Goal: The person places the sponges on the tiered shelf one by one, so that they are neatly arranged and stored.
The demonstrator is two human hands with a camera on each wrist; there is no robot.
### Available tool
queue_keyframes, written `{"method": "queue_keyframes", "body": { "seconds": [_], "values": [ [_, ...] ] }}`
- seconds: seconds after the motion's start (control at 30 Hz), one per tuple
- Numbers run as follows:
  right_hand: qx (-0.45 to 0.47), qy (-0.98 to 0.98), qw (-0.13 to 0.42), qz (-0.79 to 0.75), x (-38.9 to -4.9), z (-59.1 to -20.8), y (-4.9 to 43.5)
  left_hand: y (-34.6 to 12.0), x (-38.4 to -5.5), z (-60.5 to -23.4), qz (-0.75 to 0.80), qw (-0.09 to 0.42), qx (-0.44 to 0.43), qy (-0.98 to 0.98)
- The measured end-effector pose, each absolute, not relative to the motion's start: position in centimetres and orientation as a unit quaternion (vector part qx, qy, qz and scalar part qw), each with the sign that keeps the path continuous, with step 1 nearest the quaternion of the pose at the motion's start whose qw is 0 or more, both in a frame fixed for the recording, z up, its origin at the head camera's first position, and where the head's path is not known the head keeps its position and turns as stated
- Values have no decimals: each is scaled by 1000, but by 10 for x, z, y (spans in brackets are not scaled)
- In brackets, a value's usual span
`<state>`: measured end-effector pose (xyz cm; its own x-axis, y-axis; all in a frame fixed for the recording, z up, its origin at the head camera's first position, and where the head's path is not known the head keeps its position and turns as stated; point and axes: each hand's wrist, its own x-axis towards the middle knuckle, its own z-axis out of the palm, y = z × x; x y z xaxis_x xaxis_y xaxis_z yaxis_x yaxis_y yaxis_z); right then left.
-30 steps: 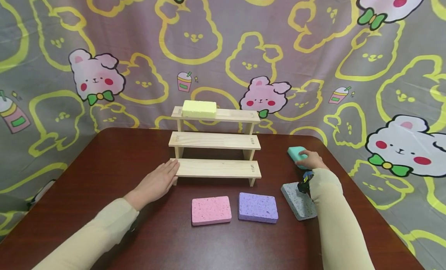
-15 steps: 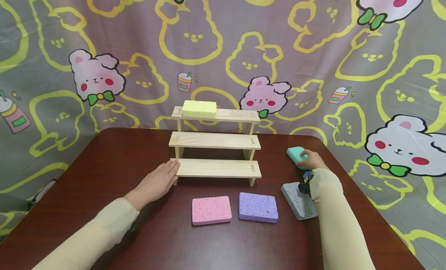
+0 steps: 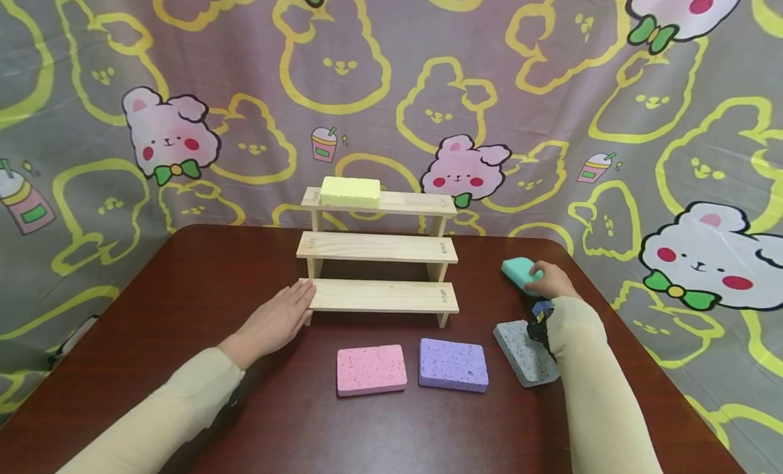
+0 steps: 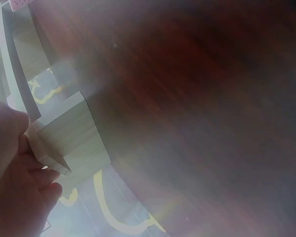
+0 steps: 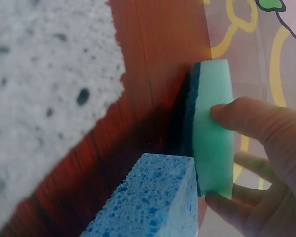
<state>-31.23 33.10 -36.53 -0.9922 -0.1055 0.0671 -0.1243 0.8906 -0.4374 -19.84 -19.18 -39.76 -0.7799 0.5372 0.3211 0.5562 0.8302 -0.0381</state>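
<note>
The right hand (image 3: 552,281) grips a turquoise sponge (image 3: 518,272), long axis slanting away leftward, the left hand (image 3: 276,326) a shelf (image 3: 379,295).

The right hand (image 5: 283,163) is gripping a green sponge (image 5: 214,148), one digit pressing on its pale side and another resting at its lower end. The sponge's darker layer is facing left. A blue sponge (image 5: 160,197) is lying just beside it; a speckled grey sponge (image 5: 54,89) is filling the left. Beyond the table (image 5: 155,49), a patterned cloth (image 5: 254,74) is showing.
</note>
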Motion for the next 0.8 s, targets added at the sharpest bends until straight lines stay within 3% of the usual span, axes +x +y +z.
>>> {"method": "queue_keyframes", "body": {
  "seconds": [0.8],
  "values": [
    [97, -961, 89, 244, -317, -333, 316, -192, -200, -400, -30, 167, -292, -941]
  ]
}}
